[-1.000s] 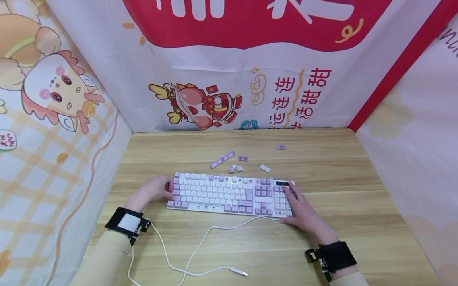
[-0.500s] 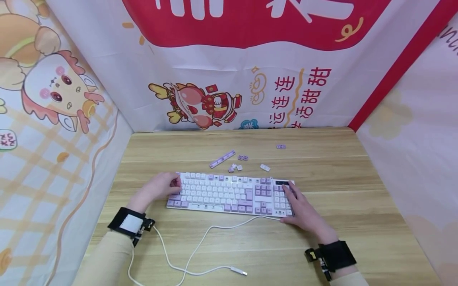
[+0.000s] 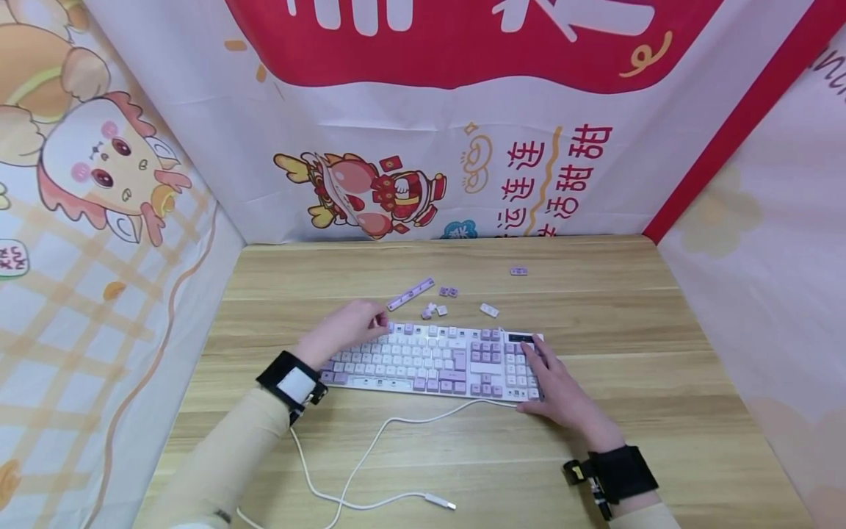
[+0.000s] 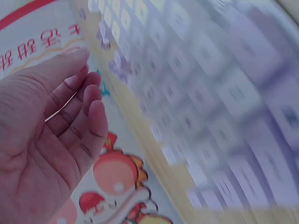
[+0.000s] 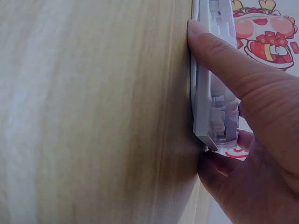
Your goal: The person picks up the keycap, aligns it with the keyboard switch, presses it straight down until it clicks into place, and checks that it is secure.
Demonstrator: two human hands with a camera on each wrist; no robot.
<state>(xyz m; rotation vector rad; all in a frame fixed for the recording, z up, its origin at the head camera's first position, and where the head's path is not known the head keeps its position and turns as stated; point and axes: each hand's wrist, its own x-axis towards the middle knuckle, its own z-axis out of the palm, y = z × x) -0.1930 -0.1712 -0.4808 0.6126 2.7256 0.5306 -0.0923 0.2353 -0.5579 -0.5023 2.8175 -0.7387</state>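
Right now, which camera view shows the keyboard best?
The head view: it shows the keyboard nearly whole, with the left hand hiding one corner. The left wrist view gives only a blurred part of its keys; the right wrist view just one end, partly behind the right hand.

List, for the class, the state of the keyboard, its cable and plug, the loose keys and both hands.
Keyboard: lying on the table, some keys missing
Cable: loosely curved
Plug: unplugged
Long purple key: off, behind the keyboard
White key: also off, behind the keyboard
Left hand: over the keyboard, fingers loosely curled, nothing visibly held
Right hand: gripping the keyboard's right end
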